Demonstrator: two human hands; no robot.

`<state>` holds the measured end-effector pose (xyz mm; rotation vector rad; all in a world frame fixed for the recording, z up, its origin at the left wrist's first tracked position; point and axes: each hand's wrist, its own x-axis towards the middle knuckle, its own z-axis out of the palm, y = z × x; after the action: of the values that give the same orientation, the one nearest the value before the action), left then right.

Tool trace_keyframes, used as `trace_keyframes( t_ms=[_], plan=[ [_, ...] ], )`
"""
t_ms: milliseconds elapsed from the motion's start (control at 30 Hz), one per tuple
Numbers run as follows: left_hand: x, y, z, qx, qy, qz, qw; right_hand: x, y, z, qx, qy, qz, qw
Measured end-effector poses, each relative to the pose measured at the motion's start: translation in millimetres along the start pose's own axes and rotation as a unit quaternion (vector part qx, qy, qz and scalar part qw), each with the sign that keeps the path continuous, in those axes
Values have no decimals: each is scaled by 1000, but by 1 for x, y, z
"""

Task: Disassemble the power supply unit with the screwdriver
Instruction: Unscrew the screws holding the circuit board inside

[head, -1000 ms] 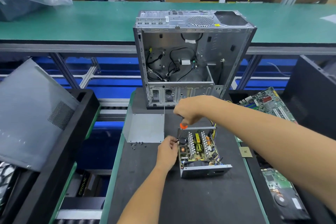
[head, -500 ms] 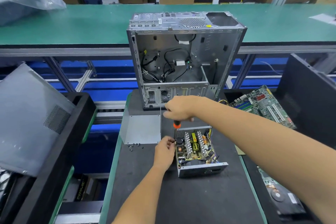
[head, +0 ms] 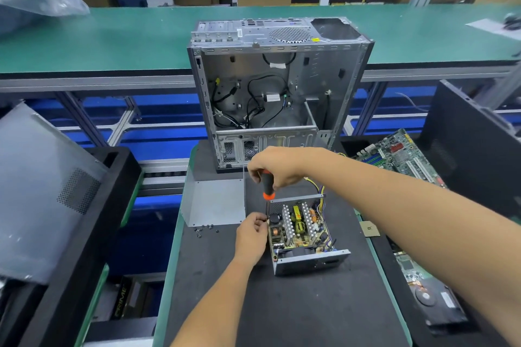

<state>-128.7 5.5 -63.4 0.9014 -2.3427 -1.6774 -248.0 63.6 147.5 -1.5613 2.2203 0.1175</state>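
The open power supply unit (head: 303, 234) lies on the black mat, its circuit board, heat sinks and coils exposed. My right hand (head: 277, 167) grips the black and orange screwdriver (head: 267, 184) upright above the unit's left far corner, with the shaft pointing down along the left wall. My left hand (head: 251, 236) is at that left wall, its fingertips pinching at the screwdriver's tip. The removed metal cover (head: 215, 203) lies to the left, with several loose screws (head: 204, 229) in front of it.
An empty computer case (head: 277, 93) stands upright at the mat's far end. A motherboard (head: 400, 158) and a hard drive (head: 431, 298) lie in bins at the right. A grey side panel (head: 42, 186) leans in a black bin on the left. Behind runs a green conveyor (head: 112, 36).
My right hand has raised the screwdriver a little, so more of its black handle shows. The left hand stays at the unit's left wall. The view has shifted slightly.
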Motion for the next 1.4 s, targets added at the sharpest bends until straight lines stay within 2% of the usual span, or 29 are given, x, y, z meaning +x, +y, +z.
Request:
trace_keyframes(
  t_ms=[67,167,300,500,700,867,933,1000,1167,1267,1400],
  plan=[
    [-1,0,0,1,1,-1,1000,0,2,2,32,7,4,999],
    [-2,2,0,1,6,-3,1000,0,0,7,65,0,56,996],
    [-7,7,3,-9,11,-15,1000,3,-11,3,-20,-5,122,992],
    [-9,17,2,-9,-12,-52,999,3,-17,-6,-6,-64,108,992],
    [-8,20,7,-27,-16,-64,997,-5,-5,-11,2,-42,59,997],
    [-2,23,7,-33,-38,-76,996,-7,-4,-3,5,-71,132,989],
    [-1,24,5,-25,-53,-79,995,-6,-6,-4,-37,-69,135,988],
    [-1,23,4,-20,-55,-80,995,-3,-8,-2,-30,-68,132,988],
    [-3,24,7,-28,-42,-72,996,-9,0,-7,-25,-47,38,998],
    [-1,24,7,-20,-47,-76,996,-13,2,-6,-12,-28,26,999],
    [1,26,6,-10,-53,-85,995,-13,-7,1,-23,-30,73,997]
  ],
)
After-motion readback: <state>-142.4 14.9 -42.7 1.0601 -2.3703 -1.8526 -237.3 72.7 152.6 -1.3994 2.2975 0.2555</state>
